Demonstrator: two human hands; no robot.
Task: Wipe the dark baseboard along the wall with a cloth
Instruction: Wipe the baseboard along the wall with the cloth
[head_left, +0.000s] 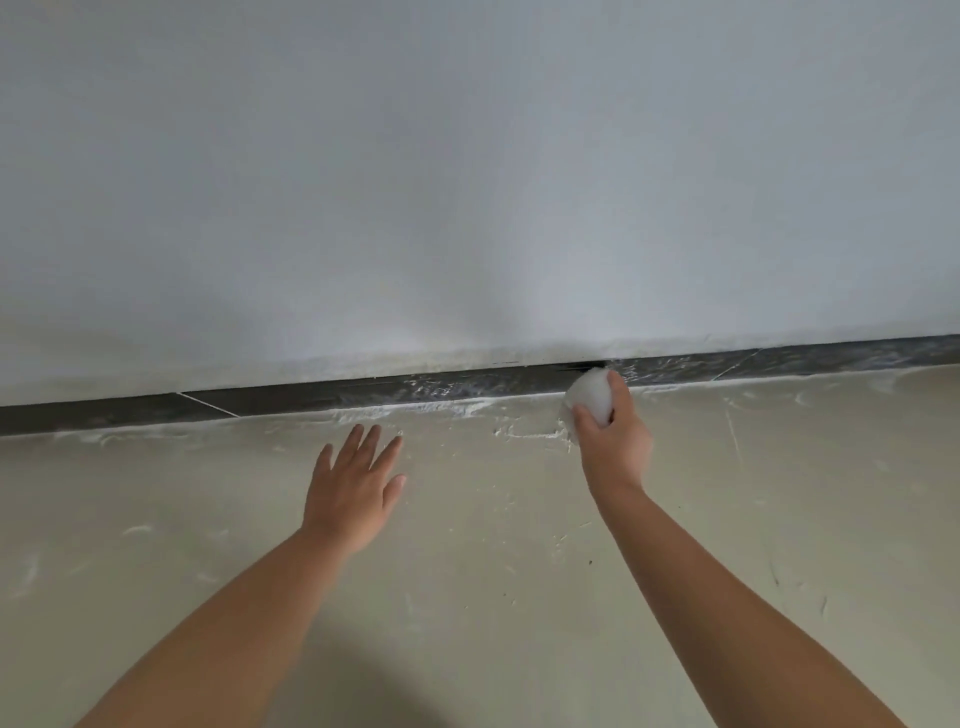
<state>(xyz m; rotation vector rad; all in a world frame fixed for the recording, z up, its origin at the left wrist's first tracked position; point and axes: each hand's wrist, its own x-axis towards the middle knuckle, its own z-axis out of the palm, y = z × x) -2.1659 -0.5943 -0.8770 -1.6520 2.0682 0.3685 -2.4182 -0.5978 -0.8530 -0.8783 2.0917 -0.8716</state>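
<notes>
A dark baseboard (322, 396) runs along the foot of the white wall, sloping up to the right, smeared with white dust around its middle. My right hand (615, 441) grips a bunched white cloth (589, 396) and holds it against the baseboard right of centre. My left hand (353, 488) lies with straight, spread fingers over the floor just in front of the baseboard, holding nothing.
The white wall (467, 182) fills the upper half of the view. The pale floor (493, 597) carries white dust streaks and scuffs, thickest along the baseboard's lower edge. Both bare forearms reach in from the bottom.
</notes>
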